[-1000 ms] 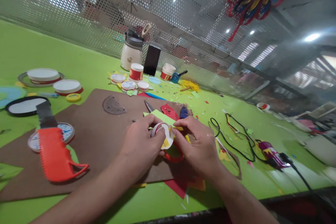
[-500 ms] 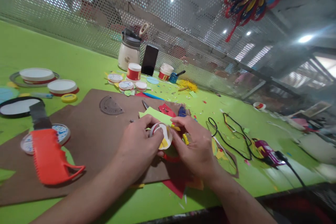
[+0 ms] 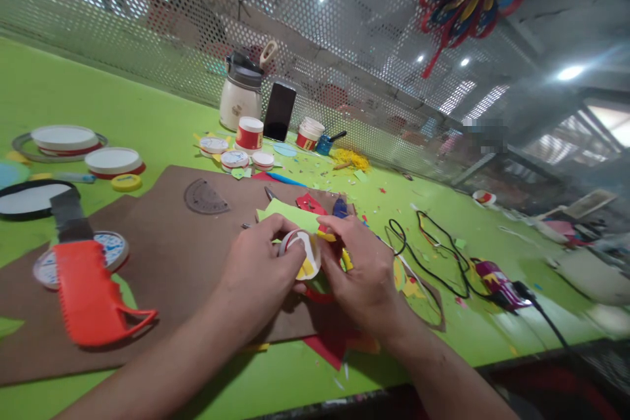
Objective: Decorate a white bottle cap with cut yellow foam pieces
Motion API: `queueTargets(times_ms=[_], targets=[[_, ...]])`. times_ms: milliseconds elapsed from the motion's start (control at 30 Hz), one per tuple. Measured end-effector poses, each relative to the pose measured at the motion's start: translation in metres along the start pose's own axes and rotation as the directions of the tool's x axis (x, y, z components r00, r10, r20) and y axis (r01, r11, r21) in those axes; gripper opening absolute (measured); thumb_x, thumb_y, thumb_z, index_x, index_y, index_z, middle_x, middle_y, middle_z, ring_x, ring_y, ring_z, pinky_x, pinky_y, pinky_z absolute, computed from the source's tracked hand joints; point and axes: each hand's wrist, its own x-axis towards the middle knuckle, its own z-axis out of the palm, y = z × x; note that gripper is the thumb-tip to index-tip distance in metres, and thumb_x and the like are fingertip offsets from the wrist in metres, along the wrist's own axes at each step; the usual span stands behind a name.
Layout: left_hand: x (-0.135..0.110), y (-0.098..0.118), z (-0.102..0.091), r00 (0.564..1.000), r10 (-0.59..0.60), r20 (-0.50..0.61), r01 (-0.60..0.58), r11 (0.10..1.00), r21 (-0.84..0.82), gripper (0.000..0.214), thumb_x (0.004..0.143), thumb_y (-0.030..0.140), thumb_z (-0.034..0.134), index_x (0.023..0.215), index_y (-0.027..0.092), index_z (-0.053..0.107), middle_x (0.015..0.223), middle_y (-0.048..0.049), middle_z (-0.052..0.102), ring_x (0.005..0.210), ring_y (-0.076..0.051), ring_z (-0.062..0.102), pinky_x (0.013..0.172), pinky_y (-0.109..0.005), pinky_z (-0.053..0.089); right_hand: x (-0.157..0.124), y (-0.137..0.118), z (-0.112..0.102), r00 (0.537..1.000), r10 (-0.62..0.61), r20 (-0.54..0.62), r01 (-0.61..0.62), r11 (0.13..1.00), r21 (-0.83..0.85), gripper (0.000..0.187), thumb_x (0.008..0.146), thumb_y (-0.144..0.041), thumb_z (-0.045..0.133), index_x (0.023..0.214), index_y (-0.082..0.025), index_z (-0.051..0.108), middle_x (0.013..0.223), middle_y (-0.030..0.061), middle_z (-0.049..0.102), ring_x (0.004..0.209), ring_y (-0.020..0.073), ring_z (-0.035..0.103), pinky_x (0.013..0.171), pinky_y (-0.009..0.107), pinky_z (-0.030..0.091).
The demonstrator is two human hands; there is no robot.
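My left hand (image 3: 273, 249) is closed around a small round white lid (image 3: 308, 254) with yellow patches on its face, its thumb pressed on the front. Just right of the lid, my right hand (image 3: 361, 262) pinches a small yellow paper piece (image 3: 325, 235) between thumb and forefinger. A light green paper sheet (image 3: 290, 211) and red paper scraps (image 3: 310, 202) lie behind the hands. Beneath them shows a red curved edge (image 3: 319, 295), mostly hidden, whose kind I cannot tell. All this is over a brown board (image 3: 182, 289).
An orange-handled saw-like cutter (image 3: 88, 289) lies left, near white lids (image 3: 114, 161). A protractor (image 3: 205, 197) rests on the board. Behind stand a jug (image 3: 240, 95), a phone (image 3: 279, 111) and red-white tubs (image 3: 250, 134). Right are a black cable (image 3: 443, 262) and a purple device (image 3: 497, 282).
My right hand's fingers have shifted slightly with the yellow piece beside the lid. My left hand keeps its hold on the lid. The whole view has moved a little.
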Motion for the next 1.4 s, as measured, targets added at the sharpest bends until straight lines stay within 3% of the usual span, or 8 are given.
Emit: queueTargets(times_ms=[267,567,1400], targets=[[0.0029,-0.0045,-0.0010,0.999,0.053,0.000,-0.053,0.998,-0.033,0.010,0.073,0.029,0.060,0.073,0.019,0.058,0.054,0.0023,0.060,0.039,-0.015,0.059,0.038,-0.025,0.051,0.0000,-0.0009,0.0000,0.996,0.083,0.027,-0.085,0.994,0.076,0.029,0.090,-0.018,0.058,0.118,-0.021,0.057,0.106,0.0067,0.067,0.095,0.0190,0.064,0.084,0.034,0.054],[0.0078,-0.0045,-0.0046,0.999,-0.002,0.034,0.002,1.000,-0.015,0.014,0.071,0.030,0.060,0.075,0.017,0.060,0.056,-0.0001,0.064,0.037,-0.017,0.060,0.035,-0.025,0.048,-0.0022,-0.0008,-0.0019,0.976,0.206,0.068,-0.215,0.961,0.176,0.038,0.089,-0.019,0.058,0.127,-0.024,0.053,0.110,0.0074,0.066,0.093,0.0189,0.066,0.083,0.034,0.055],[0.0080,-0.0077,-0.0056,0.999,0.030,0.033,-0.025,0.991,-0.133,0.016,0.063,0.026,0.069,0.074,0.015,0.062,0.056,-0.0007,0.065,0.038,-0.015,0.059,0.035,-0.023,0.049,-0.0009,-0.0026,-0.0027,0.975,0.223,0.004,-0.219,0.954,0.206,0.035,0.089,-0.016,0.057,0.124,-0.020,0.056,0.101,0.0045,0.067,0.083,0.0135,0.065,0.078,0.029,0.055]])
